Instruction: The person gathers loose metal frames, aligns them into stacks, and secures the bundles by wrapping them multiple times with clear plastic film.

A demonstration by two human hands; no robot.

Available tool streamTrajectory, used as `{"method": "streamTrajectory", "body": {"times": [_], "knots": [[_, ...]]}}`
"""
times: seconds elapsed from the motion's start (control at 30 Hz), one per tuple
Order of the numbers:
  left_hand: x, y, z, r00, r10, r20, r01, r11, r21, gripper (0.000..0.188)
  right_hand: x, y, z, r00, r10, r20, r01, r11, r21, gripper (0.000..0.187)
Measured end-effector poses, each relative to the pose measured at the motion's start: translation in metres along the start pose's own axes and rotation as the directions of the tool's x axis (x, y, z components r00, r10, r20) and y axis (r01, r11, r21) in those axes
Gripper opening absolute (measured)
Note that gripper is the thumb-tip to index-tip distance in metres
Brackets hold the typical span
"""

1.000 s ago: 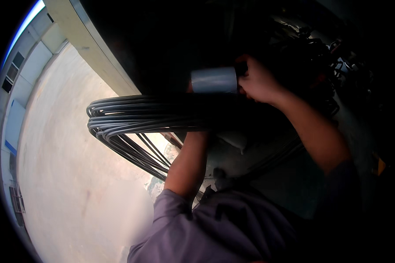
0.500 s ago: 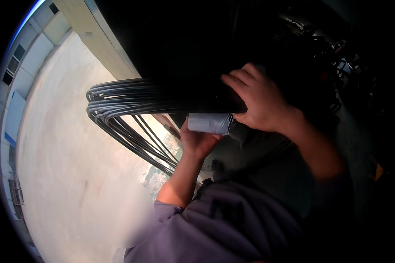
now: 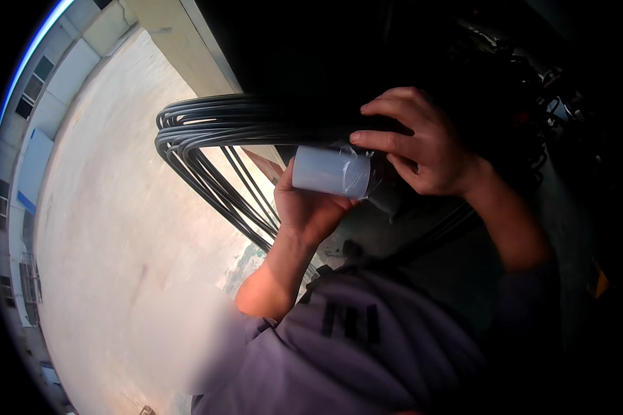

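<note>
A roll of plastic film (image 3: 329, 171), whitish with loose clear film wrinkled at its right end, lies in my left hand (image 3: 310, 209). The fingers of that hand are wrapped under it, partly hidden. Just above and behind the roll runs a thick coil of black cable (image 3: 221, 124), its looped end in the light at left and its right part lost in shadow. My right hand (image 3: 422, 149) is to the right of the roll, fingers apart, close to the cable. I see nothing held in it.
A pale post (image 3: 194, 52) rises behind the coil, beside a dark area. Tangled dark items (image 3: 533, 104) lie in the shadow at right. Sunlit concrete ground (image 3: 118, 207) spreads to the left, with a building wall (image 3: 76, 69) beyond.
My left hand has brought the film roll out further from under the cable, so more of it shows. My right hand's fingers have spread apart. The whole view has shifted slightly.
</note>
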State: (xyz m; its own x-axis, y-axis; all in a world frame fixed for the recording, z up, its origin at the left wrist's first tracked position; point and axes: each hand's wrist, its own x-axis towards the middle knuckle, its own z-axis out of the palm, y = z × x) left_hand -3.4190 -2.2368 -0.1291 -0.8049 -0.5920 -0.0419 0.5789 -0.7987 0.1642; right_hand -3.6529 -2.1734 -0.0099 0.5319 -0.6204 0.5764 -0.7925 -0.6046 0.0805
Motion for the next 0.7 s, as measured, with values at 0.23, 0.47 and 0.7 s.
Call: {"method": "streamTrajectory", "body": {"times": [0.23,0.47,0.7], "knots": [[-0.004,-0.012,-0.003,0.999,0.004,-0.036,-0.006,0.997,-0.072,0.055,-0.027,-0.039,0.032,0.989,-0.124,-0.087,0.123,0.992,-0.014,0.026],[-0.011,-0.013,-0.004,0.997,0.01,-0.077,-0.01,1.0,-0.004,0.055,-0.036,-0.045,0.047,0.987,-0.034,-0.154,0.034,0.999,0.0,0.019],[-0.015,-0.012,-0.006,0.998,-0.035,-0.047,0.032,0.998,-0.049,0.054,-0.062,-0.079,0.034,0.826,0.56,-0.064,-0.504,0.785,0.361,0.04]]}}
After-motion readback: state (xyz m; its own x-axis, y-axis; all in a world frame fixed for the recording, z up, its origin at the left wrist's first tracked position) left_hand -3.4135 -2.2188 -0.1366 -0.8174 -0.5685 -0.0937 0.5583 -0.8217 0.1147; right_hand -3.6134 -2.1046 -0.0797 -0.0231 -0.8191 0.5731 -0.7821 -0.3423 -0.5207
